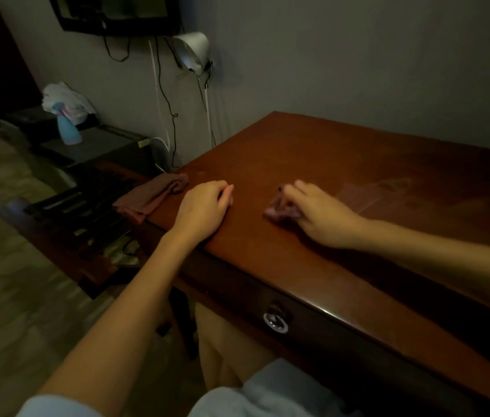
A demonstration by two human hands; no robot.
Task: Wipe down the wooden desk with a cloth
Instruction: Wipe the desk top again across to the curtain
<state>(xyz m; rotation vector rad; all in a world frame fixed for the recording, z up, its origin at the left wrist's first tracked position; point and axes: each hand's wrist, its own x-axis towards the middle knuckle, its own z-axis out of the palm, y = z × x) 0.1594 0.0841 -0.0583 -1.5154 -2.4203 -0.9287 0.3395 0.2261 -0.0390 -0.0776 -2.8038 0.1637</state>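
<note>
The reddish-brown wooden desk (358,182) fills the right half of the view. My right hand (322,215) lies on its top near the front and grips a small, bunched pinkish cloth (278,210), which is blurred. My left hand (204,209) rests on the desk near its left front corner, fingers loosely curled and holding nothing. A second brownish-pink cloth (153,194) lies folded on the left corner, draping slightly over the edge, just left of my left hand. A faint damp streak (376,191) shows to the right of my right hand.
A drawer with a metal ring pull (276,320) sits in the desk front. Left of the desk stand a low dark luggage rack (87,212), a mini fridge with a blue spray bottle (67,127) on top, hanging cables, and a white wall lamp (192,51).
</note>
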